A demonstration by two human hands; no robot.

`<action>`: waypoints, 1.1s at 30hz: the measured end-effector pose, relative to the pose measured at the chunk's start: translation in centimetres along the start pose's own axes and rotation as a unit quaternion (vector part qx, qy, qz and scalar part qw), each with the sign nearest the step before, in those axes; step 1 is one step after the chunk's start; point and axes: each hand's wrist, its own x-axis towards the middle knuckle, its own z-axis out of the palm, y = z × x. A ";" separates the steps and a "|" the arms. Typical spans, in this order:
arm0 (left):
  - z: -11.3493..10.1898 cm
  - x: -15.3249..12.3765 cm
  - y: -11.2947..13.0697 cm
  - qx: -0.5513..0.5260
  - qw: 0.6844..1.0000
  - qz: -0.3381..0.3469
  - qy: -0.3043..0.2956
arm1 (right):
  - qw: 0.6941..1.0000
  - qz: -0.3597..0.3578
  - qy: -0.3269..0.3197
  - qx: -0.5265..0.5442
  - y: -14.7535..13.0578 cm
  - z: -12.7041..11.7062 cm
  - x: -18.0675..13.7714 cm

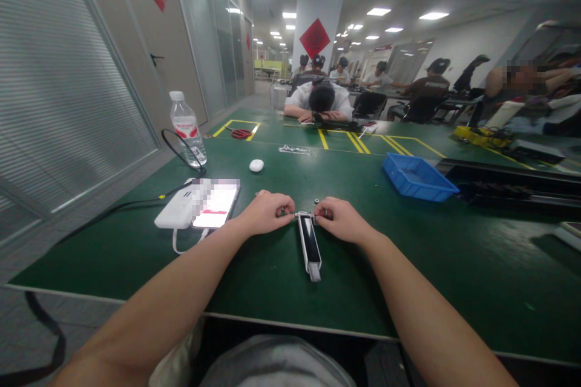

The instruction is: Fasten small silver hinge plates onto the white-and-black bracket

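A narrow white-and-black oblong device (309,245) lies lengthwise on the green table (408,266), straight in front of me. My left hand (265,211) is closed in a pinch at the left of its far end. My right hand (340,217) is pinched against the right of the same end. A small metal part sits between my fingertips at that end; I cannot make out what it is. A tiny dark piece (316,200) rests on the mat just beyond my right hand.
A phone (216,205) and a white power bank (179,210) with cables lie to the left, with a water bottle (187,130) and a white oval case (256,165) behind. A blue tray (418,178) stands at right. A person (320,101) rests, head down, at the table's far end; others sit further back.
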 end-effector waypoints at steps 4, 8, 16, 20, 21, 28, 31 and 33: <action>0.1 0.0 -0.1 -0.005 1.000 -0.002 -0.004 | 1.000 -0.002 -0.005 0.004 0.1 0.1 0.0; 0.1 -0.1 -0.1 -0.013 1.000 0.003 -0.003 | 1.000 -0.002 -0.002 0.006 0.1 0.1 0.1; 0.0 -0.1 0.0 -0.008 1.000 -0.002 -0.015 | 1.000 -0.001 0.000 0.005 0.0 0.0 0.0; 0.0 -0.1 0.0 -0.006 1.000 -0.014 -0.016 | 1.000 0.001 -0.003 0.001 0.0 0.0 0.1; 0.0 -0.1 0.0 -0.007 1.000 -0.016 -0.014 | 1.000 0.002 -0.004 0.001 0.0 0.0 0.0; 0.0 -0.2 -0.1 -0.009 1.000 -0.021 -0.005 | 1.000 0.001 0.002 0.002 0.0 0.0 0.0; 0.0 -0.1 -0.1 -0.009 1.000 -0.019 -0.004 | 1.000 -0.003 -0.001 0.000 0.1 0.0 0.1; 0.0 -0.1 -0.2 -0.012 1.000 -0.019 -0.005 | 1.000 -0.004 -0.004 -0.001 0.1 0.0 0.1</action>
